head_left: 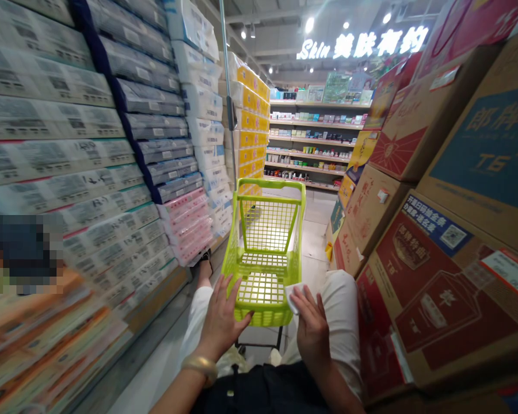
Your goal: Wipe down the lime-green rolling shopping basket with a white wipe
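A lime-green plastic shopping cart [271,227] stands between my knees, its mesh basket facing me. My left hand [225,315] rests on the near left corner of the basket, fingers stretched and apart, thumb along the near edge. A gold-coloured bangle [200,368] circles that wrist. At the near right corner, my right hand [311,315] presses a folded white wipe [292,296] against the rim. The wipe lies under the fingertips, and part of it is covered by them. No goods show inside the basket.
Wrapped paper packs [60,121] are stacked high on the left, with yellow packs [251,123] farther on. Cardboard cartons [435,287] close in on the right. Shelves of small products [315,141] stand at the back. A blurred-out person's head [23,253] shows at far left.
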`<state>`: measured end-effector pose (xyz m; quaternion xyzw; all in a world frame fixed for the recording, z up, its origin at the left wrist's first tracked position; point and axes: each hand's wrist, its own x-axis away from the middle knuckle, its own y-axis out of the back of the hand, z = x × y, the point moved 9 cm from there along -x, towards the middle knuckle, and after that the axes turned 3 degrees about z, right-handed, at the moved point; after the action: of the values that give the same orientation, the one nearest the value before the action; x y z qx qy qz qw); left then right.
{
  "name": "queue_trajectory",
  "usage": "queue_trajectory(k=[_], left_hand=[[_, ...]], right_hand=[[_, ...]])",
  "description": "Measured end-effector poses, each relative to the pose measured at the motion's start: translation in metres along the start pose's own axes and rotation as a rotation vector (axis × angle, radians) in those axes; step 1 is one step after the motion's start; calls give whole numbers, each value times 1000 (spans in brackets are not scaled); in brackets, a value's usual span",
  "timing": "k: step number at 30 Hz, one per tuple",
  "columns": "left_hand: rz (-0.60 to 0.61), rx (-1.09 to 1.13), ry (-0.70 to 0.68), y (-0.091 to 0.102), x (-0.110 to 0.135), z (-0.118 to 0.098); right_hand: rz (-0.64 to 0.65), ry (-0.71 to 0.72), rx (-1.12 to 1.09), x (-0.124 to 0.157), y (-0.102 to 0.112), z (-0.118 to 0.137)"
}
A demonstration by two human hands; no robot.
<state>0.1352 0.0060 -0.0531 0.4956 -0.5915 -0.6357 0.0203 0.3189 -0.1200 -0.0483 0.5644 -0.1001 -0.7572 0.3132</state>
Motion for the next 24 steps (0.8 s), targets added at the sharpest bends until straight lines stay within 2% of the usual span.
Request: queue_trajectory(k=[4, 6, 12, 14, 17, 19, 24], left_hand=[[-9, 41, 10, -9, 2, 3], [-9, 43, 12, -11, 2, 1], [16, 44, 35, -12, -2, -5], [13, 54, 42, -11, -2, -6], [5, 66, 33, -7, -4, -8], [19, 74, 21, -5, -6, -8], [97, 80, 3, -4, -14, -6]], right_hand=[[175, 142, -51, -2, -26, 33], [227, 177, -56, -2, -29, 37], [31, -20, 24, -1, 3, -6], [68, 16, -3, -2, -1, 1], [209, 143, -69, -2, -19, 26], [232, 156, -81, -3, -21, 28], [51, 1, -37, -7, 4, -13]])
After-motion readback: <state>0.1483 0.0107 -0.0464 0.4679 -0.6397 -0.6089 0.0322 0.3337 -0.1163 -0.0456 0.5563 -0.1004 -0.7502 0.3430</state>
